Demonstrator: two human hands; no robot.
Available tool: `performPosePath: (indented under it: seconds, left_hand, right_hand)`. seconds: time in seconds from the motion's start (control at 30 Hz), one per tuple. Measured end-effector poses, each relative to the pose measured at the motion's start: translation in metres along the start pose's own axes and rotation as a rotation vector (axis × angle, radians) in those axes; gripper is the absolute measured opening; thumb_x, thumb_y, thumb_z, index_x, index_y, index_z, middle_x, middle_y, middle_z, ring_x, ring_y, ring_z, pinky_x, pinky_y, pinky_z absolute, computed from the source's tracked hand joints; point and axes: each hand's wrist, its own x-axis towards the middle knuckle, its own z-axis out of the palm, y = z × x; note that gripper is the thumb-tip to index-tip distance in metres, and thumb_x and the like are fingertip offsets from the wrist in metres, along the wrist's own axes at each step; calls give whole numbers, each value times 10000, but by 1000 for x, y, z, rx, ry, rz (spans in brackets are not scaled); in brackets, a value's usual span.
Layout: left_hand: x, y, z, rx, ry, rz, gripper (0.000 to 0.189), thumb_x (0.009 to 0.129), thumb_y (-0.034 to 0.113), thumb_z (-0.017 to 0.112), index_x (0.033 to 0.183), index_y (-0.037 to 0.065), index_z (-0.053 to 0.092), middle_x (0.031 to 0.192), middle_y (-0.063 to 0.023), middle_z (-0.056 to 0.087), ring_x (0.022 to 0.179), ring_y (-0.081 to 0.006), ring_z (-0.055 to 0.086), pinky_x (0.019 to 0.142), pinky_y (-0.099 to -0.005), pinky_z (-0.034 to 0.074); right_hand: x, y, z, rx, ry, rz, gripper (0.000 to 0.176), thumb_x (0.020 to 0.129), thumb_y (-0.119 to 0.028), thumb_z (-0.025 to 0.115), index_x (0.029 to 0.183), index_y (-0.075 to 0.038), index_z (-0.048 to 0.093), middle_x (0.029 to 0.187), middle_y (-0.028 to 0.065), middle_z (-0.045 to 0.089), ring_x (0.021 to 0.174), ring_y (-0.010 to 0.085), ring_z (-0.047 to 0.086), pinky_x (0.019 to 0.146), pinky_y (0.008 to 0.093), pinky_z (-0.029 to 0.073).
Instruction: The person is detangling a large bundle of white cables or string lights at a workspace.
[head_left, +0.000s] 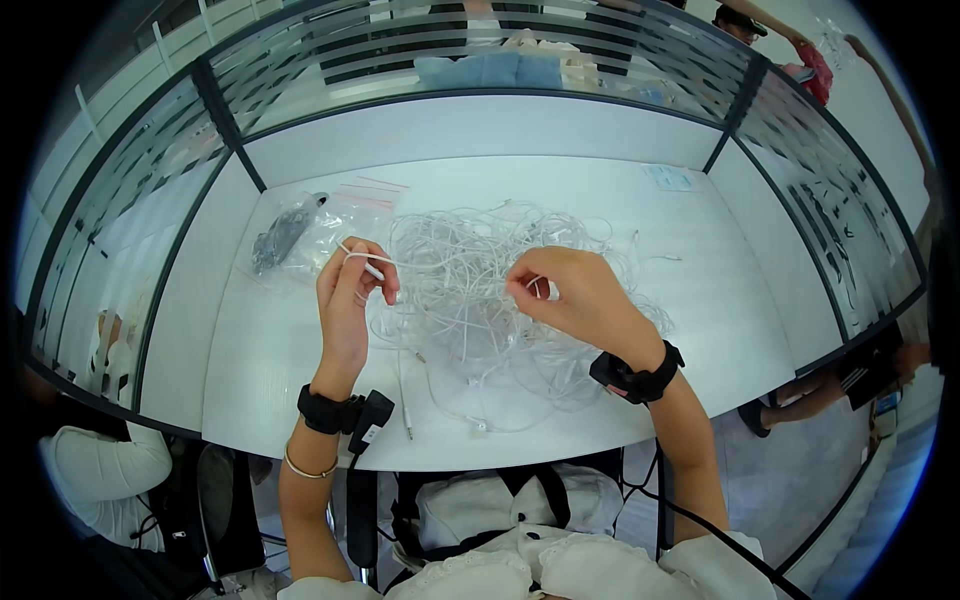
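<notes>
A large tangled heap of thin white cables [470,250] lies in the middle of the white desk. My left hand [352,285] is raised at the heap's left side, fingers closed on a white cable [375,270] that loops over the index finger; a white plug end shows between the fingers. At the heap's right side, my right hand [565,290] pinches a thin white cable between thumb and forefinger. Loose cable ends with metal-tipped plugs [408,425] hang out toward the desk's front edge. Both wrists wear black straps with small devices.
Clear plastic bags [340,222] and a bundle of dark grey cable [285,238] lie at the back left. A small pale blue packet [670,178] is at the back right. Low partitions [480,128] enclose the desk. Other people are partly visible beyond it.
</notes>
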Motion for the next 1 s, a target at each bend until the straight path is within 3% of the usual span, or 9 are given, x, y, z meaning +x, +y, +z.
performPosePath:
  seconds: [0.17,0.27,0.4,0.53,0.57,0.7,0.8,0.93,1.0]
  left_hand:
    - [-1,0,0,12,-48,-27,259,979,211,399,856,34,544,697,-64,545,584,-132,525,578,-267,427]
    - [-2,2,1,2,-40,-11,269,984,215,396,852,33,544,700,-53,534,582,-132,531,567,-270,423]
    - [-3,3,1,4,-51,5,280,988,216,392,844,30,543,716,-49,531,591,-133,542,562,-268,422]
    - [-2,2,2,-1,-31,12,290,988,219,393,830,27,542,734,-52,531,597,-135,547,557,-265,421]
    - [-2,1,2,-1,-23,17,290,986,219,394,828,26,543,746,-56,532,599,-138,547,553,-265,421]
    - [-1,2,1,-12,10,25,285,982,216,398,831,23,544,752,-56,532,600,-141,541,549,-264,415]
    - [1,-1,-2,-34,77,28,277,978,221,403,841,22,539,734,-54,528,602,-142,530,549,-267,407]
    - [4,-6,-13,-76,130,-11,270,974,230,406,847,26,530,722,-54,521,611,-142,514,558,-271,399]
    - [5,-7,-17,-98,131,-17,269,973,232,404,846,29,528,712,-54,518,613,-142,506,565,-272,397]
  right_hand:
    - [1,-7,-10,42,123,52,47,803,-107,650,829,-68,644,673,50,659,607,167,651,556,254,477]
    - [1,-8,-20,60,193,88,45,827,-81,668,840,-39,669,707,23,677,626,86,623,551,213,437]
    - [5,-8,-27,44,340,-60,21,823,-40,649,808,-34,635,743,2,636,667,77,568,580,220,410]
    - [5,1,-30,543,247,132,57,863,-84,564,841,-43,597,812,18,622,721,87,540,629,220,395]
    - [5,-2,-32,636,217,217,147,899,-157,498,784,-69,529,788,13,576,705,95,490,662,229,377]
    - [6,12,-34,735,121,116,255,936,-230,471,736,-75,443,694,-6,458,707,101,427,732,258,359]
    - [4,11,-42,784,151,127,285,950,-242,441,713,-85,417,672,7,441,698,109,427,694,262,353]
    - [2,10,-50,953,153,67,363,969,-260,390,648,-95,359,595,43,443,575,149,458,583,269,361]
    - [-1,10,-55,987,88,34,416,986,-309,353,644,-78,409,567,46,458,491,146,446,542,259,362]
